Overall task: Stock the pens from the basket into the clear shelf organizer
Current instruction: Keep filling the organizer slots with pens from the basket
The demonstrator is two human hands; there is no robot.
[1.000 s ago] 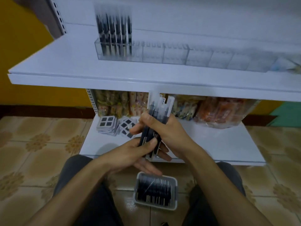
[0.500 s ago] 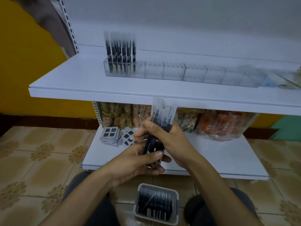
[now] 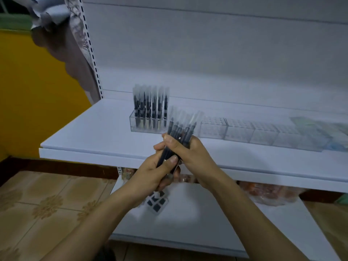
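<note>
Now, head view only. Both hands hold one pen bundle in front of the upper shelf.

Left hand: fingers curled round the bundle's lower end, thumb laid across the near side. Grip closed on the pens.

Right hand: wrapped round the bundle just above the left hand, thumb pressed on the left side. Also closed on the pens. The two hands touch.

Bundle: dark pens in clear sleeves, tilted with the tops leaning far and right. The tips and sleeve ends stick out above the right hand; the lower ends are hidden in the left palm.

Organizer: a long clear row of compartments lying left to right on the upper shelf. Stocked pens stand upright in its leftmost compartment. The bundle's tops sit in front of the next compartment to the right; whether they touch it cannot be told, and the sleeves there are blurred.

Below: lower shelf with small black-and-white cubes near the left wrist and orange packets at right. Tiled floor and yellow wall at left.
</note>
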